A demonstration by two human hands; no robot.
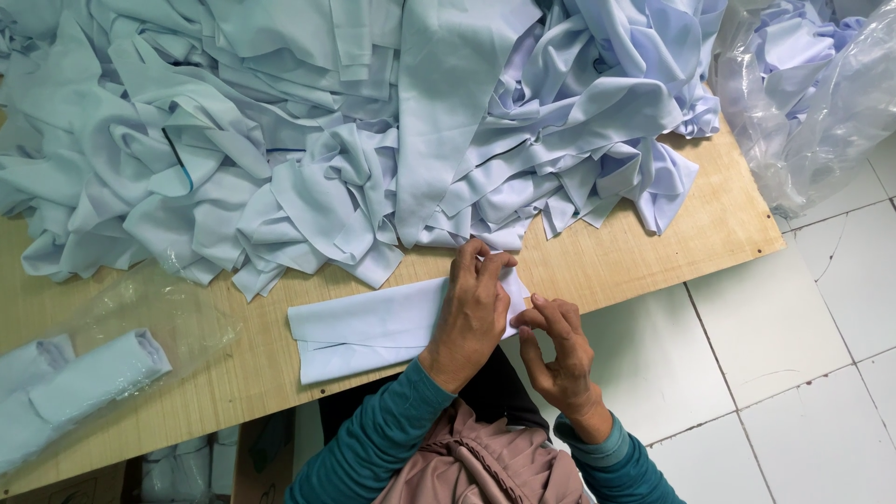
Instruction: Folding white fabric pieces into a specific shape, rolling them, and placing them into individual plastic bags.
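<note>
A folded strip of pale blue cloth [364, 327] lies flat near the front edge of the wooden board table [644, 252]. My left hand [474, 313] lies across the strip's right part, fingers curled over its far edge. My right hand [555, 350] pinches the strip's right end between thumb and fingertips, just past the table's edge. Both arms wear teal sleeves.
A big heap of loose pale blue and lilac cloth pieces [327, 131] covers the back of the table. A clear plastic bag with rolled cloth [89, 373] lies at the left front. Another plastic bag of cloth [812, 84] stands at the right, over white floor tiles [793, 373].
</note>
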